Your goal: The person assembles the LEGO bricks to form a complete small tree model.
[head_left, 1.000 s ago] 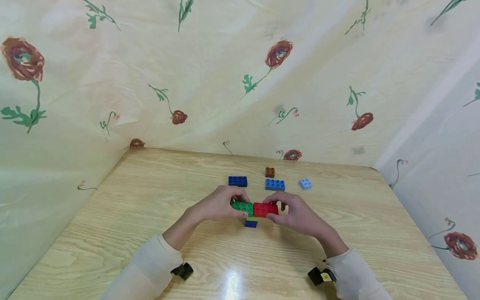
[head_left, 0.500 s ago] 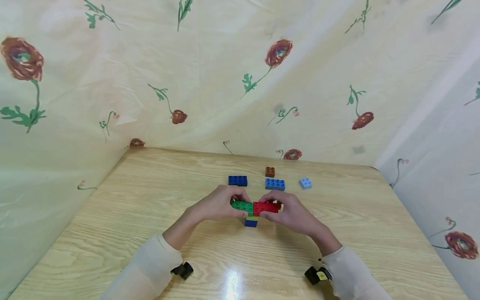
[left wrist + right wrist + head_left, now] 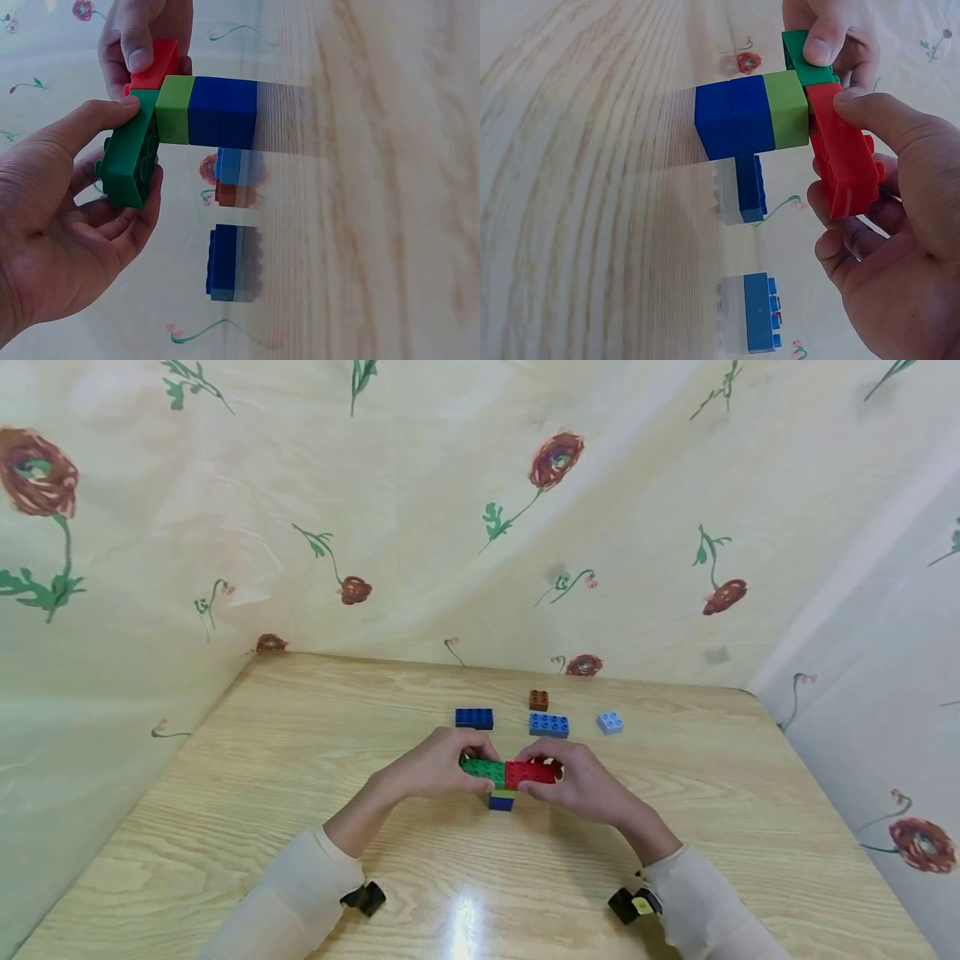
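Note:
In the head view, my left hand [image 3: 431, 768] holds a green toy brick [image 3: 483, 771] between thumb and fingers. My right hand [image 3: 588, 781] grips a red toy brick [image 3: 529, 772], which meets the green one end to end. Both sit on top of a column standing on the table, each jutting out to its own side. A lime green brick [image 3: 174, 110] tops that column, with two dark blue bricks [image 3: 733, 118] stacked beneath it. Both thumbs lie near the joint between the red and green bricks. Fingers partly hide the bricks' outer parts in the head view.
Behind the hands on the wooden table [image 3: 300, 735] lie a navy brick [image 3: 474, 719], a medium blue brick [image 3: 549, 725], a small brown brick [image 3: 538, 700] and a small light blue brick [image 3: 610, 722]. A flowered sheet [image 3: 420, 527] hangs along the back and sides.
My right hand has shifted left along the red brick, toward the joint with the green one. The left hand stays in place. The head view has tipped down slightly.

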A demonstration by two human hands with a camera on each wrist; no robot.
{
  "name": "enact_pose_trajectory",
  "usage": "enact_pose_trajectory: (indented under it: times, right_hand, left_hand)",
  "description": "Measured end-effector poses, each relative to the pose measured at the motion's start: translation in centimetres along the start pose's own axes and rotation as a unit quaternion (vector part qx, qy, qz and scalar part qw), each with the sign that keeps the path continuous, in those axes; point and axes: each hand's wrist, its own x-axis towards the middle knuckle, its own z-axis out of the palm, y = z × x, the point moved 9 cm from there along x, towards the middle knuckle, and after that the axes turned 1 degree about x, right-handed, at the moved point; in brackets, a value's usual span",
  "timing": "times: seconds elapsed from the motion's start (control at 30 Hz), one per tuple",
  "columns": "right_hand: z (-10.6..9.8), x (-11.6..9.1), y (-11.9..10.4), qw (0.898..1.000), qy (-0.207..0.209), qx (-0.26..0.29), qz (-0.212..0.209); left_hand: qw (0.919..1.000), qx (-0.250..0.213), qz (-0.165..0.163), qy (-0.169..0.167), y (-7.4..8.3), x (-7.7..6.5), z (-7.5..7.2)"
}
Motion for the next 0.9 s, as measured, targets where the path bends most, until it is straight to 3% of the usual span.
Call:
enact_pose_trajectory:
  times: [0.67,0.9]
  right_hand:
    - [-0.11,0.25,-0.25,1.000,-0.018,-0.007,-0.008]
    - [0.00,0.17,-0.14,1.000,-0.028,0.000,-0.006]
  left_hand:
    - [0.9999,0.007,0.007,-0.006,0.21,0.10,0.03]
    - [0.9995,0.030,0.006,-0.009,-0.21,-0.62,-0.33]
